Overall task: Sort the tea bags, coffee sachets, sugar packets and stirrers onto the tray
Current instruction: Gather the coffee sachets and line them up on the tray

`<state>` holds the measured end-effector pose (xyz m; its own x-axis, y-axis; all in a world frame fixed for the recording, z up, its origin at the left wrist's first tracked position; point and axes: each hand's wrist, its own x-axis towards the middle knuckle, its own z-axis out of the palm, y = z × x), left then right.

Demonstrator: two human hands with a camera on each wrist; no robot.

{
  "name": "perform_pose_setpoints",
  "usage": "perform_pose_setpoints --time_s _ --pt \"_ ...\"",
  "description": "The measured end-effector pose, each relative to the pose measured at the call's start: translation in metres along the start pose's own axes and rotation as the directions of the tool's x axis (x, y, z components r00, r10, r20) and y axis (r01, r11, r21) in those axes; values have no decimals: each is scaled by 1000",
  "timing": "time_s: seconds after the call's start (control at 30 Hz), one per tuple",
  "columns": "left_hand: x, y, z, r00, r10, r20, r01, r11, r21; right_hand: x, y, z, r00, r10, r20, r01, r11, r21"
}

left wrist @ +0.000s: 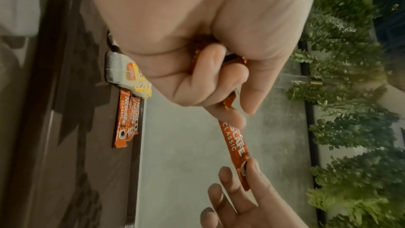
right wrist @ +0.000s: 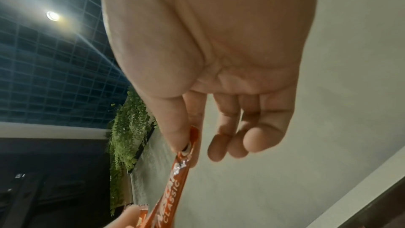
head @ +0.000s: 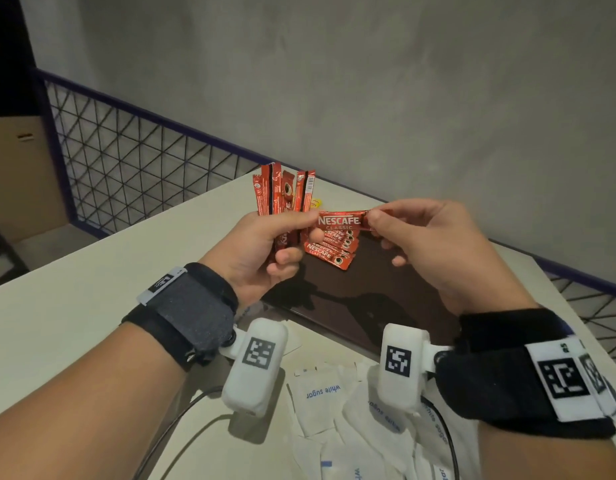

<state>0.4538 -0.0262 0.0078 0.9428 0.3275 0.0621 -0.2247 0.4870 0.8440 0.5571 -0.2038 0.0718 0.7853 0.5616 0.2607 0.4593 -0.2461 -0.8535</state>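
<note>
1. Your left hand (head: 261, 244) grips a fan of upright coffee sachets (head: 282, 192); keep those fingers curled firmly so none slips.
2. Your right hand (head: 427, 244) pinches one end of a single sachet (head: 339, 221) between thumb and forefinger, its other fingers loosely curled. Its other end sits at your left thumb.
3. Draw it clear to the right, with a light pull, I'd say.
4. That sachet lies crosswise, long axis left to right, above the dark tray (head: 386, 299).
5. Lay it parallel to the sachet row (head: 330, 252) at the tray's far left; the sugar packets (head: 320, 393) wait near you.
</note>
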Motion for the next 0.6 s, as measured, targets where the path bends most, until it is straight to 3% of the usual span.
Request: perform_pose_setpoints --time_s 0.23,0.6 --pt "3 -6 -1 995 9 -96 11 979 201 4 2 -1 996 81 43 -83 995 52" --pt "6 1 -5 973 87 -214 -64 992 112 3 -3 7 988 153 15 -149 977 -152"
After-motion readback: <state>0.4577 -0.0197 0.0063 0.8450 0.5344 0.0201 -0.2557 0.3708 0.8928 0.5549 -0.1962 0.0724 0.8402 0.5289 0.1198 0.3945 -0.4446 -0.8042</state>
